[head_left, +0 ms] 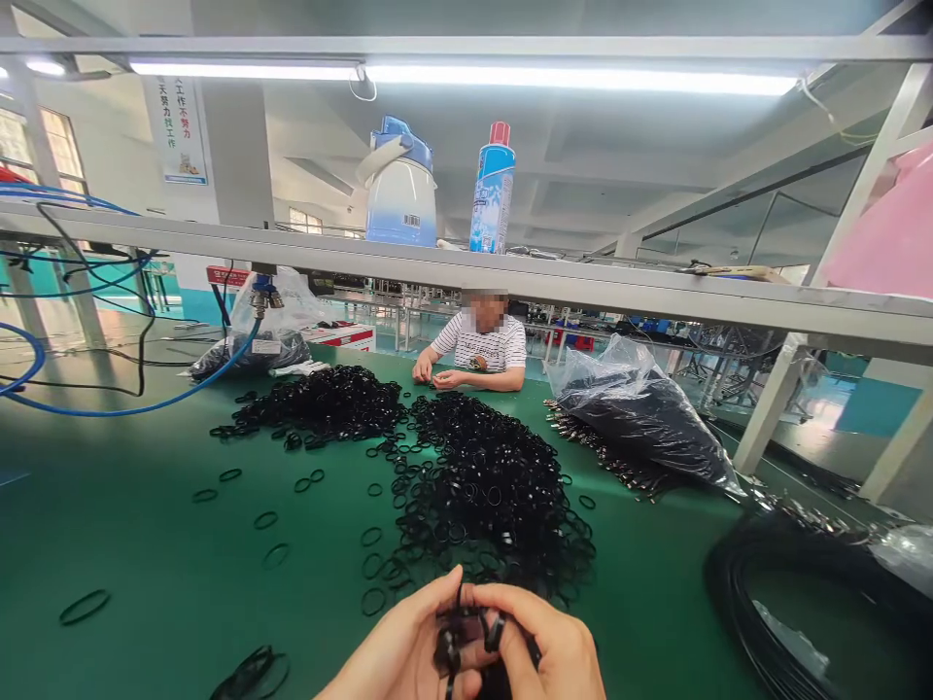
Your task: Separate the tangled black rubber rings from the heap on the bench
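Note:
At the bottom middle of the head view, my left hand (399,637) is cupped around several small black rings (448,647). My right hand (558,642) meets it from the right, its thumb and forefinger pinching a black ring (496,632). Both hands are close together, and the lower fingers are partly hidden. Just beyond them spreads a large heap of black rings (496,476) on the green table (160,554). A second heap of rings (328,403) lies farther back to the left. A small bunch of black rings (252,676) rests at the lower left.
A coil of black cables (736,593) lies at right, below a plastic bag of black parts (634,399). Another person (485,340) sits across the table. Overhead, a shelf (583,277) carries a jug (400,194) and a spray can (493,194). A blue hose (182,394) crosses at left.

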Motion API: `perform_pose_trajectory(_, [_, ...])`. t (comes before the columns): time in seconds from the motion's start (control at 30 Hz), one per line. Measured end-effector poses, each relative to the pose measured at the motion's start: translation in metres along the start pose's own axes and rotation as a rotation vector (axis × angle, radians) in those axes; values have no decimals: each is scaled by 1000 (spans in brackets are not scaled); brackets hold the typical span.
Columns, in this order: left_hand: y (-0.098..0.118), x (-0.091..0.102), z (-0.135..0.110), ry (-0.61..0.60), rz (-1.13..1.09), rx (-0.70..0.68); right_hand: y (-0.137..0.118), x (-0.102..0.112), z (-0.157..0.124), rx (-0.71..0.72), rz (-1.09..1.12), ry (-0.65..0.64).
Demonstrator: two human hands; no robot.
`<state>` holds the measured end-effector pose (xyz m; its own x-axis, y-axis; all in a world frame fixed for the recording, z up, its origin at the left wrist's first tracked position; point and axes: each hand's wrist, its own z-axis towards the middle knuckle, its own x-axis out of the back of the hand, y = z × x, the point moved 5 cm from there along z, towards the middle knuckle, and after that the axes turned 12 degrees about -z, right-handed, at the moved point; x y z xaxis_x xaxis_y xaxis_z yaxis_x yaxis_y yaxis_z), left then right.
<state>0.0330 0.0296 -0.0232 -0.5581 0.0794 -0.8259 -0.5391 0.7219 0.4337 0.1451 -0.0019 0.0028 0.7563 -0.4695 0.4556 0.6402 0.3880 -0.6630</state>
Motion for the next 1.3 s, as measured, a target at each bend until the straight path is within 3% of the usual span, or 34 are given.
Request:
perform_pose_trajectory(0.13, [10, 1, -2, 41, 130, -117, 2, 6, 9, -10, 74, -57])
perform_pose_trajectory(0.3, [8, -15, -9, -49, 288, -211, 11, 7, 9, -247, 32, -62])
perform_pose_trajectory(0.4, [8, -19, -9, -78, 426, -253, 8, 8, 8, -218, -21, -55])
perform_pose_trajectory(0.57, [27, -8, -8, 66, 507, -349, 19, 7, 9, -309, 97, -83])
perform_pose_trajectory(0.67, [26, -7, -6, 44, 654, -334, 27, 2, 8, -394, 148, -107])
perform_pose_trajectory(0.77, [17, -8, -4, 6, 804, -308, 23, 2, 7, -339, 46, -91])
perform_pose_trajectory(0.87, [15, -6, -3, 79, 869, -316, 12, 5, 6, -221, -38, -72])
perform_pose_trajectory(1.07, [23, -12, -11, 109, 779, -329, -4, 2, 9, 51, -3, -180])
perform_pose_trajectory(1.17, [23, -16, -16, 107, 780, -320, 2, 1, 9, 10, 54, -204])
perform_pose_trajectory(1.3, [16, -13, -14, 45, 789, -261, 11, 3, 9, -134, 108, -138])
